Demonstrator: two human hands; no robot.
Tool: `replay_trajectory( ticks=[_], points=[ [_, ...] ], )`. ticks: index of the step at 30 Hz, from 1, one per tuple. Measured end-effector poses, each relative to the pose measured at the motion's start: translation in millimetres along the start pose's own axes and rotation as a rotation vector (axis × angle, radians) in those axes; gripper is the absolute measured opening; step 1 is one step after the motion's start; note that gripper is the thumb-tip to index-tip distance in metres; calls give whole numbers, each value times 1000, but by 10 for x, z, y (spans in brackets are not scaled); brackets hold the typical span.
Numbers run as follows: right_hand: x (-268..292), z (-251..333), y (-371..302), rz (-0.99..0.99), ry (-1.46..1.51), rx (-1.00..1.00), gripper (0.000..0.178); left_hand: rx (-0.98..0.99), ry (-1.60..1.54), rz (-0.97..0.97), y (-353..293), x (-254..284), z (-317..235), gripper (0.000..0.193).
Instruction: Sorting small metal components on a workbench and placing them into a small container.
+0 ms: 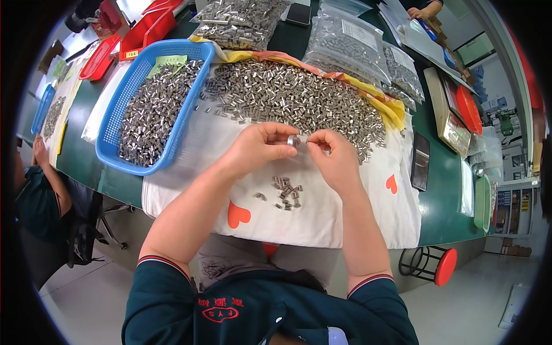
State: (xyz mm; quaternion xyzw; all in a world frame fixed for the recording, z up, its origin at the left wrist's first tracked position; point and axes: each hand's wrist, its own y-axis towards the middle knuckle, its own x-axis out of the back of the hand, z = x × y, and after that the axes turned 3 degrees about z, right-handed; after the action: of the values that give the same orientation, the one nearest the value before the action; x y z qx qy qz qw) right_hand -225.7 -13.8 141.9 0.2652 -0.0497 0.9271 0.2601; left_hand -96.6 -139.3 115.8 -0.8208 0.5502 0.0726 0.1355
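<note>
Bright workshop, green table (445,210) with a white cloth (322,230) spread over my side of it, red hearts printed on the cloth. My left hand (259,148) is nearly closed, thumb and fingertips pinching a round silvery metal piece (293,141) out in front of me, just above the cloth. My right hand (336,158) is right beside it, fingers curled and thumb close to the forefinger; honestly can't tell if there's something tiny between them. The round piece looks shiny and short, way wider than the little metal sleeves (299,92) heaped behind it. Those are small silver tubes, a big pile against a yellow-and-orange cloth edge (339,77). There's a small loose cluster (295,195) of tubes between my forearms too, and a blue basket (138,168) of them on the left.
</note>
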Motion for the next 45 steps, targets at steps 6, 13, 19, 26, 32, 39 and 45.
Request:
replay_trajectory(
  ticks=[6, 13, 19, 26, 32, 39, 45],
  points=[
    [-16, -47, -14, 124, 207, 76, 11, 14, -4, 14, -10, -29, -28, 34],
    [-63, -6, -39, 43, 112, 112, 8, -16, 23, 4, 6, -18, 43, 34],
    [-140, 5, -51, -85, -162, 364, 7, -20, 89, -67, -9, -21, 55, 34],
    [108, 8, -31, 149, 81, 101, 8, 48, 47, 45, -19, -52, -1, 36],
    [224, -8, -1, 225, 102, -37, 9, 115, 53, 159, -56, -82, -35, 35],
    [209, -178, 68, -3, -275, -4, 7, 54, 400, 279, -137, -110, -78, 36],
    [57, -255, 43, -43, -584, 158, 5, 56, 284, 198, -80, -101, -43, 34]
  ],
)
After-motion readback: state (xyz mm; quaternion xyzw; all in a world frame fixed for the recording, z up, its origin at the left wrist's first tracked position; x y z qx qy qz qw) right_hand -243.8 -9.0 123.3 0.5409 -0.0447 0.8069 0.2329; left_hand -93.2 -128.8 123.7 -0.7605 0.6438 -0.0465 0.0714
